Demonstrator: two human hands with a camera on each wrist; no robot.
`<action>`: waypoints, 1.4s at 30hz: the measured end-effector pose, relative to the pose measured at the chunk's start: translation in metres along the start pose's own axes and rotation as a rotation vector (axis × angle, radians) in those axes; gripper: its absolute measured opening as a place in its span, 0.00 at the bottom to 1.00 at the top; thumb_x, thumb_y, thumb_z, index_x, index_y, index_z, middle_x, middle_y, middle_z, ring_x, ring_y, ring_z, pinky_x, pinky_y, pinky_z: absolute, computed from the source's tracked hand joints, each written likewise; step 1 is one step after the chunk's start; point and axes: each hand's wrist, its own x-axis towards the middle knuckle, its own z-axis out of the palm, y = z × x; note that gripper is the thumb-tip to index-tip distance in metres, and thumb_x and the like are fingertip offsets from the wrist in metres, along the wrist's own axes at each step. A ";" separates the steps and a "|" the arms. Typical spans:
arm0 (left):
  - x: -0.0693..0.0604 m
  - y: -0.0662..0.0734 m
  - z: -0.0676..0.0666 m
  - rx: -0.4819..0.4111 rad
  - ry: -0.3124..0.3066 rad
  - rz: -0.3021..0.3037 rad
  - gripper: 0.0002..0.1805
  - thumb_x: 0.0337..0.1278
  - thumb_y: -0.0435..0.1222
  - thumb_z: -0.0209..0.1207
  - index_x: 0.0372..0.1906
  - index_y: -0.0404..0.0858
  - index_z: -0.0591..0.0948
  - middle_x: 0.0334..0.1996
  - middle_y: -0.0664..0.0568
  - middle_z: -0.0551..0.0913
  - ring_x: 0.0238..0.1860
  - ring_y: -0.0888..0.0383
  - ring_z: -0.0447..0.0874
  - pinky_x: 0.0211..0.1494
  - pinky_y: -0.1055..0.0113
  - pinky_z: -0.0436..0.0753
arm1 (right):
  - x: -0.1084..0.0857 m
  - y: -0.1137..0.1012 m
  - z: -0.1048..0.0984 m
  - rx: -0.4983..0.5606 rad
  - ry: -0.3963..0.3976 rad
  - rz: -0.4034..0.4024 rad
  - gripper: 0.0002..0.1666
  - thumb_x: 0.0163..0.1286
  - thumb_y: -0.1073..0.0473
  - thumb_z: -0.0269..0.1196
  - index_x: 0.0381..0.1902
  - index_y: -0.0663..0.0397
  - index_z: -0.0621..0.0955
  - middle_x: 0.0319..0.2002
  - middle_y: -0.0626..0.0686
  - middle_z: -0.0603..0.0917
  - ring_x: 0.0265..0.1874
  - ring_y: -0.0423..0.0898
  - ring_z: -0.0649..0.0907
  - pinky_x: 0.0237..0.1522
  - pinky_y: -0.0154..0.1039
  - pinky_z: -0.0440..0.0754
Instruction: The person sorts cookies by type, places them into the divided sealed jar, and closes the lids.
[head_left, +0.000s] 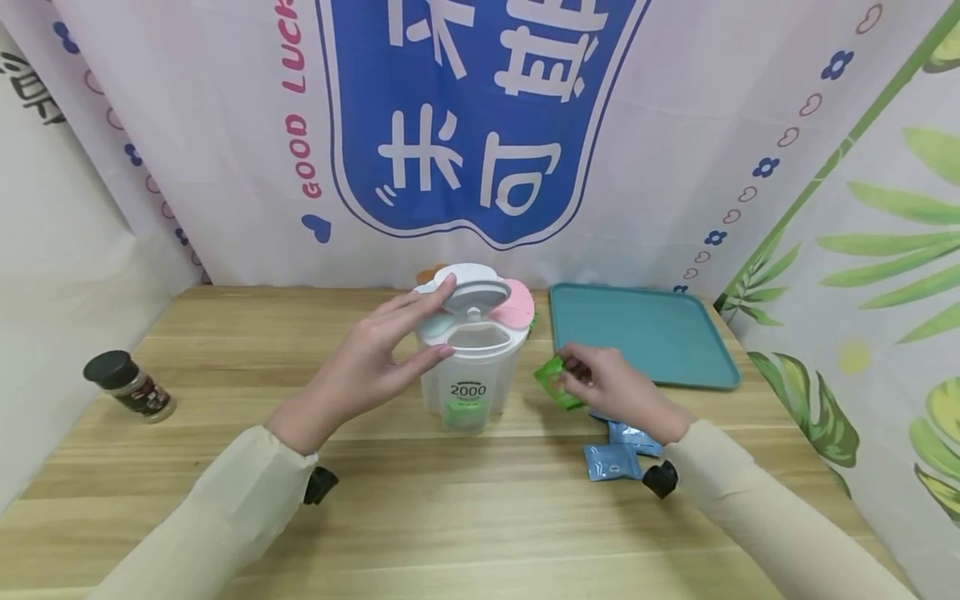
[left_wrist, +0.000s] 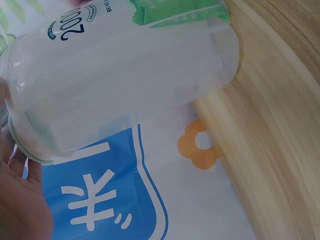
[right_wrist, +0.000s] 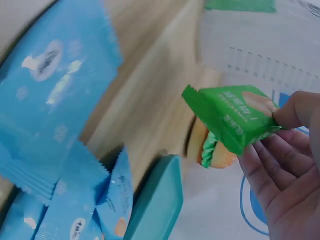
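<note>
A translucent plastic container [head_left: 468, 375] marked 2000 stands upright on the table, with a green packet [head_left: 465, 412] inside. One grey-white flap [head_left: 480, 296] of its lid is raised; a pink flap [head_left: 516, 304] beside it lies down. My left hand [head_left: 375, 350] is at the container's top, its extended fingers against the raised flap and its thumb by the rim. To the right of the container, my right hand [head_left: 611, 383] pinches a small green snack packet [right_wrist: 235, 112] between thumb and fingers. Several blue packets [head_left: 613, 461] lie below that hand.
Behind the right hand lies a teal tray [head_left: 637, 333]. A burger-shaped item [right_wrist: 215, 150] sits near the container, mostly hidden in the head view. At the far left, a black-capped jar [head_left: 131, 387] lies tilted on the wooden table [head_left: 450, 517]. A printed cloth [head_left: 247, 225] hangs behind.
</note>
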 end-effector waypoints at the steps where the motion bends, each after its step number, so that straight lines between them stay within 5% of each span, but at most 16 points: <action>1: 0.000 0.000 0.000 -0.001 0.000 0.000 0.43 0.62 0.35 0.72 0.80 0.45 0.67 0.73 0.46 0.78 0.73 0.46 0.77 0.72 0.51 0.83 | -0.001 0.000 -0.003 0.036 0.010 0.011 0.10 0.76 0.65 0.63 0.53 0.60 0.82 0.40 0.53 0.90 0.37 0.40 0.87 0.38 0.30 0.89; 7: 0.000 0.001 -0.001 -0.001 0.000 0.002 0.43 0.62 0.35 0.72 0.80 0.46 0.66 0.73 0.46 0.77 0.73 0.47 0.77 0.73 0.52 0.82 | -0.003 -0.003 -0.018 0.176 0.128 0.006 0.11 0.76 0.68 0.62 0.53 0.61 0.80 0.42 0.57 0.89 0.40 0.45 0.87 0.39 0.31 0.90; 13: 0.000 0.001 -0.001 -0.005 -0.005 -0.006 0.43 0.62 0.35 0.72 0.81 0.46 0.66 0.73 0.46 0.78 0.73 0.47 0.77 0.73 0.52 0.83 | -0.005 -0.016 -0.036 0.260 0.266 -0.039 0.10 0.74 0.70 0.63 0.52 0.64 0.79 0.40 0.60 0.88 0.39 0.35 0.86 0.40 0.28 0.90; 20: 0.000 0.001 0.002 -0.001 -0.013 -0.013 0.43 0.63 0.36 0.72 0.81 0.46 0.66 0.73 0.45 0.78 0.73 0.45 0.77 0.72 0.50 0.83 | -0.005 -0.037 -0.057 0.371 0.392 -0.138 0.10 0.71 0.76 0.61 0.49 0.72 0.76 0.36 0.39 0.86 0.37 0.32 0.87 0.41 0.25 0.89; 23: 0.000 0.001 0.002 -0.009 -0.004 -0.006 0.43 0.62 0.35 0.72 0.80 0.44 0.67 0.72 0.44 0.78 0.72 0.45 0.78 0.72 0.50 0.83 | -0.002 -0.050 -0.064 0.397 0.424 -0.142 0.10 0.72 0.76 0.60 0.50 0.73 0.76 0.37 0.38 0.86 0.37 0.33 0.88 0.42 0.25 0.89; 36: -0.001 0.000 0.000 -0.008 -0.004 -0.011 0.43 0.63 0.35 0.72 0.80 0.44 0.66 0.73 0.44 0.77 0.72 0.45 0.77 0.70 0.52 0.85 | 0.017 -0.085 -0.049 0.547 0.480 -0.263 0.13 0.73 0.79 0.57 0.54 0.76 0.72 0.46 0.39 0.86 0.44 0.37 0.88 0.48 0.33 0.92; 42: -0.001 0.001 0.000 -0.011 -0.001 -0.010 0.43 0.63 0.35 0.72 0.80 0.43 0.66 0.74 0.44 0.77 0.72 0.46 0.78 0.70 0.54 0.85 | 0.025 -0.093 -0.039 0.558 0.426 -0.286 0.14 0.73 0.78 0.59 0.54 0.75 0.72 0.48 0.46 0.87 0.48 0.37 0.89 0.50 0.36 0.93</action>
